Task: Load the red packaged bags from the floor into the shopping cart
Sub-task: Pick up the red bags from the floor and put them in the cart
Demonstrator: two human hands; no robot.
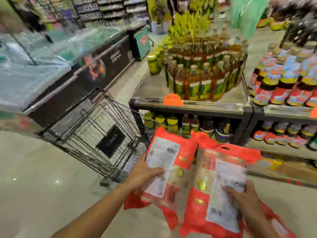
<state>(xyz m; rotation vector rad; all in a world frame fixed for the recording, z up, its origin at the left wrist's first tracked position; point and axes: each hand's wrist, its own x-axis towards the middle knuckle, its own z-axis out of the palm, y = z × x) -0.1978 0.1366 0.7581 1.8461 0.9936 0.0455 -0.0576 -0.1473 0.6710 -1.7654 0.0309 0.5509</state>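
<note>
While blurred, both hands' fingers [155,170] curled on 2 red bags [187,150]

1. The left red bag [169,162] was red with a white printed label facing up, tilted, its top end toward the shelving.
2. The right red bag [221,191] lay just beside it, likewise red with a white label, edges touching.
3. The shopping cart [96,133], black wire, stood just left of both bags, tilted in the blurred view.

Two bare forearms, no sleeves in view
</note>
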